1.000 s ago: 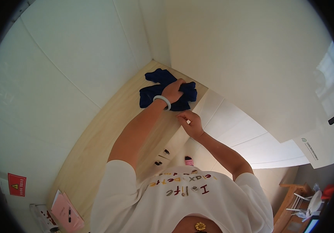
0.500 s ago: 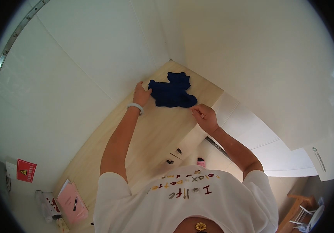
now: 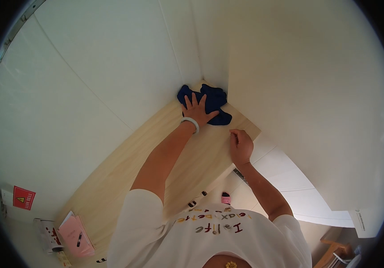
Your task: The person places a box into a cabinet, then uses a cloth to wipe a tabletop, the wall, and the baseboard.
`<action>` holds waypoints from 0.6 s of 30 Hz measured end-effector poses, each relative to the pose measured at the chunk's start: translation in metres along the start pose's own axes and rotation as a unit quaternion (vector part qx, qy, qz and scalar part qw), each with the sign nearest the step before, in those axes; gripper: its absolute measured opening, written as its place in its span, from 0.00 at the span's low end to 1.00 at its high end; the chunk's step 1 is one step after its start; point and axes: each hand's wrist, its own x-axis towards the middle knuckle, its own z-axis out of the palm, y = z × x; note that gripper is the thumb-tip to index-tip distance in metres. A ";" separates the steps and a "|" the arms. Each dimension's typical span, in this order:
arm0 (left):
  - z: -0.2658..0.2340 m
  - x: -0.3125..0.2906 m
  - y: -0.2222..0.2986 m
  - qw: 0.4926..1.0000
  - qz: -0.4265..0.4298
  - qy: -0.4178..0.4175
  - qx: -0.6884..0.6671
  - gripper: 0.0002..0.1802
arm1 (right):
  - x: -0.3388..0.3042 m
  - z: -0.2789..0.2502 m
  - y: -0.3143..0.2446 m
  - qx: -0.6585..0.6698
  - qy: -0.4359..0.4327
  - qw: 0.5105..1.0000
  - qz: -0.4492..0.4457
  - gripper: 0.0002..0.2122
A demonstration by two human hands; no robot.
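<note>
A dark blue cloth (image 3: 219,117) lies crumpled on the light wooden tabletop (image 3: 165,134), in the corner where the walls meet. My left hand (image 3: 196,110) rests flat on it with the fingers spread wide, covering its middle. The cloth's lobes show around that hand. Just below the cloth's right end is my right hand (image 3: 242,146), apart from it, with the fingers curled closed. What those fingers hold, if anything, is hidden.
At the table's near left lie a pink folder (image 3: 75,236) and a black pen (image 3: 79,239), beside a white-and-red pack (image 3: 49,234). Pale walls bound the table's far end. A wooden chair (image 3: 330,254) stands at the lower right.
My left hand moved right from beside the cloth onto it, fingers spreading. The cloth shifted farther into the corner. My right hand drew back from its edge and curled more closed.
</note>
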 end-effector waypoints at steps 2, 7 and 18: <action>0.000 0.028 -0.002 1.000 -0.009 -0.002 -0.007 0.58 | -0.001 0.001 0.000 0.008 -0.010 1.000 0.011 0.04; 0.002 0.070 0.022 0.998 -0.019 0.024 -0.050 0.60 | -0.002 0.004 0.001 0.008 -0.012 1.000 0.001 0.04; 0.000 -0.010 -0.012 0.991 0.127 0.026 -0.032 0.42 | 0.006 0.000 0.006 -0.033 -0.036 0.998 -0.043 0.05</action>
